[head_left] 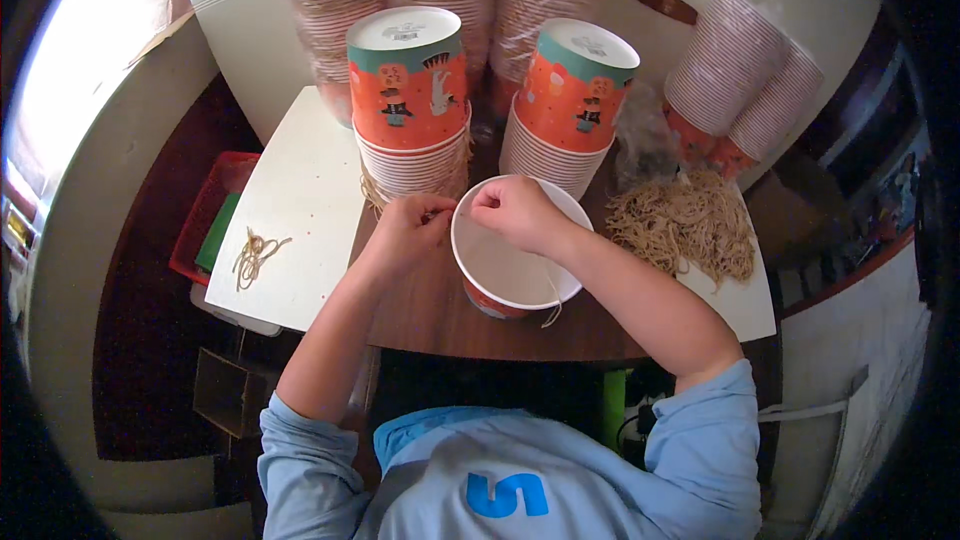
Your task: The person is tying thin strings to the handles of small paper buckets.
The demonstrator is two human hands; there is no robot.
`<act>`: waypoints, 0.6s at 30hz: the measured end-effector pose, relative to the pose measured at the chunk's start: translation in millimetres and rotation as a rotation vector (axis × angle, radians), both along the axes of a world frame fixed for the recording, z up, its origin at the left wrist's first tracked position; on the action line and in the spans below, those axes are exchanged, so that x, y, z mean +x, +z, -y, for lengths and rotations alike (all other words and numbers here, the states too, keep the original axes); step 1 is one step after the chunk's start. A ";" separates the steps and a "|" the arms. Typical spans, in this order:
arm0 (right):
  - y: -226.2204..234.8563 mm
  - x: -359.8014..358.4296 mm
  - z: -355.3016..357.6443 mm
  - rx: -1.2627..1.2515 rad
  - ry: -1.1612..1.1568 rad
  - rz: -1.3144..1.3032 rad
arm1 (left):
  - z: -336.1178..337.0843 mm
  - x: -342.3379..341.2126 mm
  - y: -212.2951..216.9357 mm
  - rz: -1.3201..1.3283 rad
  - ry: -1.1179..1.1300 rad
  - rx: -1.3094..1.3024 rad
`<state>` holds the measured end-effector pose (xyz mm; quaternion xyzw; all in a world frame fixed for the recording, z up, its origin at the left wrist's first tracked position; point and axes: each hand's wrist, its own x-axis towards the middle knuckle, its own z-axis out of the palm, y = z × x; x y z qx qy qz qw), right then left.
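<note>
A white-lined paper bucket [510, 275] stands mouth up before me, its outside orange where it shows. Outside its left rim my left hand [415, 223] is closed, thumb and fingertips pinched together. My right hand [518, 212] reaches over the mouth and pinches just inside that same rim. What either pinch holds is too small to make out. A thin beige cord [553, 312] crosses the near right rim, its short end hanging outside.
Two upside-down stacks of orange and green buckets, a left stack [408, 105] and a right stack [570, 105], stand behind. A heap of beige cords [690, 225] lies right, a small loose bundle [257, 258] left. Bagged bucket stacks [440, 0] rise behind; a red crate [205, 210] sits beyond the left edge.
</note>
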<state>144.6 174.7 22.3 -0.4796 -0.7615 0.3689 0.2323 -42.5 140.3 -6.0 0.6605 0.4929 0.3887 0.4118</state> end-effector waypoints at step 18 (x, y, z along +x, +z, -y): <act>-6.9 -5.2 1.8 0.029 -0.044 -0.068 | -0.8 0.8 -2.8 0.044 -0.025 -0.021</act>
